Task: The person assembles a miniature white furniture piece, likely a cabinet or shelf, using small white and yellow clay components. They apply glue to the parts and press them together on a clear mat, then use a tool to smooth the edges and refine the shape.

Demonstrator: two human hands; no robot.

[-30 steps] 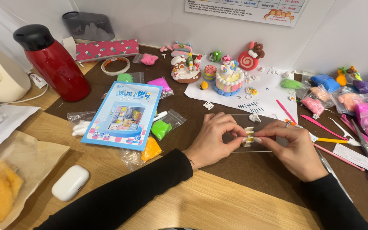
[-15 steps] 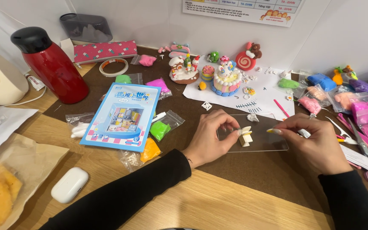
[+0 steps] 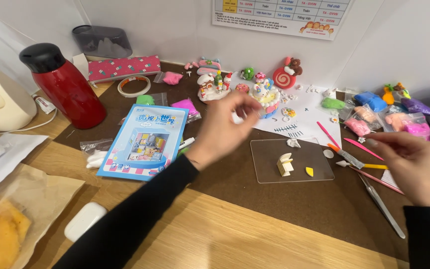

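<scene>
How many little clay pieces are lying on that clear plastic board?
3 on the clear board: a cream blocky piece near the middle, a small yellow half-round to its right, and a tiny white bit at the far edge. None seems hidden; both hands are off the board.

A red flask (image 3: 68,89) with a black cap; a pink pencil case (image 3: 124,67) dotted with small green and white motifs; a blue booklet (image 3: 145,142) with a pink-and-white checked lower edge; a clear plastic sheet (image 3: 290,160) holding a cream clay piece (image 3: 284,165) and a small yellow bit (image 3: 309,172); a red-and-white spiral lollipop figure (image 3: 284,77) — brown bear on top; black sleeves; dark brown mat (image 3: 284,204) — pale wood table (image 3: 215,239).
</scene>
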